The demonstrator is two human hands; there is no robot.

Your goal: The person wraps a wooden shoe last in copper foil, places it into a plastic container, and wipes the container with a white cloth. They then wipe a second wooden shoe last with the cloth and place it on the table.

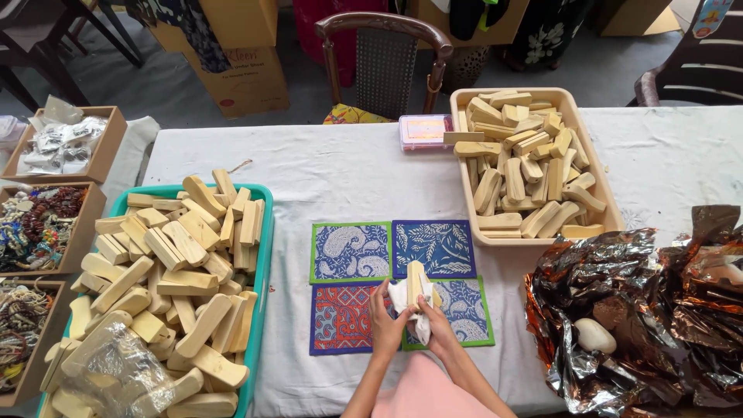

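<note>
My left hand and my right hand meet over the table's front middle. Together they hold one pale wooden block upright, with a white cloth wrapped round its lower part. Under the hands lie patterned fabric mats: a green-edged blue one, a dark blue leaf one, a red and blue one and a green-edged blue one.
A teal tray at the left is heaped with wooden blocks and a clear bag. A beige tub of blocks stands at the back right, a pink box beside it. Crumpled copper foil lies at the right. Boxes of beads sit far left.
</note>
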